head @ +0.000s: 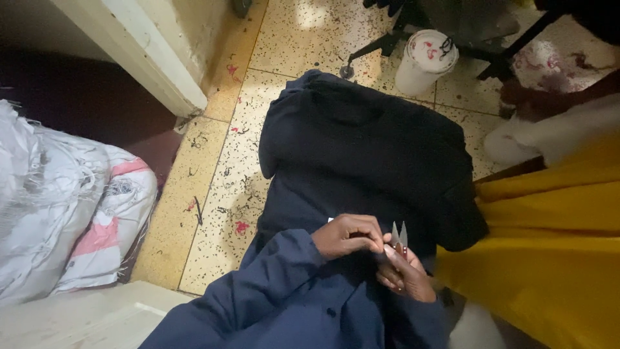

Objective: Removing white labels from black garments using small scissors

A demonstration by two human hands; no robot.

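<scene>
Head-camera view: low in the frame's centre, small thread snips (399, 234) (blades pointing up) are gripped in the right hand (405, 274), while the left hand (347, 236) is pinched shut on dark navy cloth (361, 148) spread above.

A speckled terrazzo floor (213, 194) carries scattered thread scraps, some red. At the left lie white woven sacks (58, 200) with pink stripes, beside a pale wall ledge (135, 58). A white cylindrical tub (423, 61) stands near the black legs of a stand (381, 45). Yellow cloth (549, 239) fills the right side, below a white fabric bundle (555, 132).
</scene>
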